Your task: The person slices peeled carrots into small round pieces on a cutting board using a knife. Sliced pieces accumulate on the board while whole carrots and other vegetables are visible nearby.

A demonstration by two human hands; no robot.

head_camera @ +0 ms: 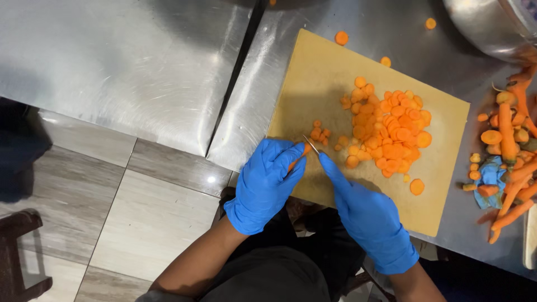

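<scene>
Head view, looking down. A steel bowl sits at the upper right corner of the bench; its contents cannot be seen from this angle. One tan cutting board lies on the bench, near edge toward the person. Both hands wear blue gloves. The left hand is closed around a short carrot piece at the board's near left edge; only an orange sliver shows between the gloved fingers. The right hand is clamped on a knife, index finger stretched along the spine, thin blade just beside the carrot piece, touching or nearly so. A heap of carrot slices covers the middle of the board, too many to count; they are round, bright orange coins. A few smaller slices lie between heap and blade. Three stray slices rest near the board's far edge. To the right of the board, a pile of carrot peelings and ends lies on the bench, with a blue cloth among them.
</scene>
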